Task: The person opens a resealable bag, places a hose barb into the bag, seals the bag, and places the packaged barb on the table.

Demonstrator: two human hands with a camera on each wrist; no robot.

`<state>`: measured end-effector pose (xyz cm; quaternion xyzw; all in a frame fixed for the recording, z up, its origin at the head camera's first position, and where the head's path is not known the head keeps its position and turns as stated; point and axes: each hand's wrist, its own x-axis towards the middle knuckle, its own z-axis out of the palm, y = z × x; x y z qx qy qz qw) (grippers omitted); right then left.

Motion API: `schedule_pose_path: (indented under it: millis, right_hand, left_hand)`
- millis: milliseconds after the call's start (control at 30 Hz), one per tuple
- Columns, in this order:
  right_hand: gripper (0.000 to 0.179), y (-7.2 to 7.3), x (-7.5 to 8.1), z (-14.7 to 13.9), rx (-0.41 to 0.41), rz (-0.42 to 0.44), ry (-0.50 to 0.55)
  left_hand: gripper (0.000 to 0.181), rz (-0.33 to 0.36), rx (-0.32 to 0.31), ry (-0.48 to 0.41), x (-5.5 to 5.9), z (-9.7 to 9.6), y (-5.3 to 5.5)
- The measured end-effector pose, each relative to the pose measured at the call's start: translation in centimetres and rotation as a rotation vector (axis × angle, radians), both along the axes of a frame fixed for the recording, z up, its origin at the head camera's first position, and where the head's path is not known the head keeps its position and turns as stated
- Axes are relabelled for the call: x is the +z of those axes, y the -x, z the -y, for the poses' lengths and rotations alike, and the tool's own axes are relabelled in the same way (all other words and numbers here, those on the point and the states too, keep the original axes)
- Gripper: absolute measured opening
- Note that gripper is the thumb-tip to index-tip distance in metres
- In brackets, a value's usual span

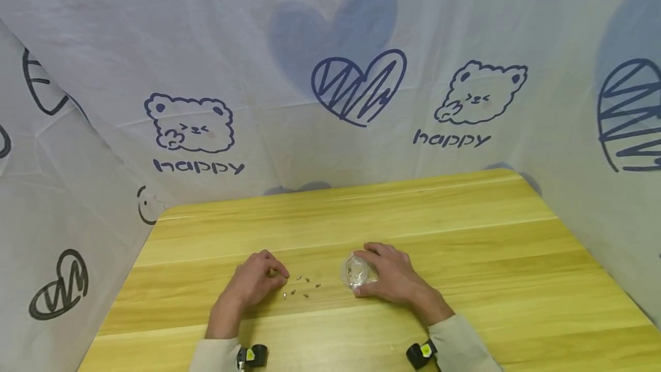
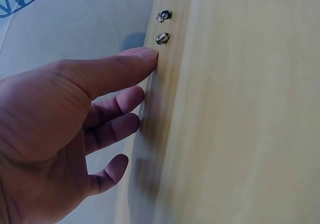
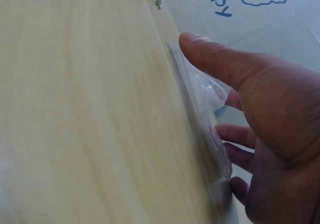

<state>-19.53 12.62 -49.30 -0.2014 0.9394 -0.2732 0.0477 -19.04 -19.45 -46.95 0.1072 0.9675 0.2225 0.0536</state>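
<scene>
small metal bits (image 1: 293,291) between hands (image 1: 252,281), yellow table (image 1: 439,223)

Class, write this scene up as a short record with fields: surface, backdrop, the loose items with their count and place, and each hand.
Surface: yellow wood-grain table
Backdrop: pale cloth printed with hearts, bears and "happy"
Loose items: six small metal pieces visible in the head view
Place: on the table, between the two hands
Left hand: beside the pieces; whether it pinches one is unclear
Right hand: thumb and fingers around a clear plastic bag
</scene>
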Motion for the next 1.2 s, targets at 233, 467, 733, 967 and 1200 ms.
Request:
schedule_pose_path:
  millis: [233,467,733,967,1200]
  right_hand:
    - [0.078,-0.1,-0.1,-0.2,-0.003,0.0,0.003]
    - [0.079,0.0,0.0,-0.1,-0.002,0.005,-0.003]
    - [0.08,-0.1,-0.1,-0.1,-0.002,0.0,-0.003]
    - [0.079,-0.1,-0.1,-0.2,-0.003,0.0,0.011]
    - [0.078,-0.1,-0.1,-0.1,-0.005,0.005,0.014]
  left_hand:
    - [0.007,0.0,-0.026,0.02,-0.3,-0.5,-0.1]
    - [0.009,0.005,-0.049,-0.074,-0.5,-1.2,0.0]
    - [0.007,0.001,-0.109,-0.21,-0.2,-3.0,0.5]
    - [0.005,-0.008,-0.14,-0.246,-0.1,-4.7,0.8]
    - [0.004,-0.045,-0.186,-0.286,0.2,-6.9,1.3]
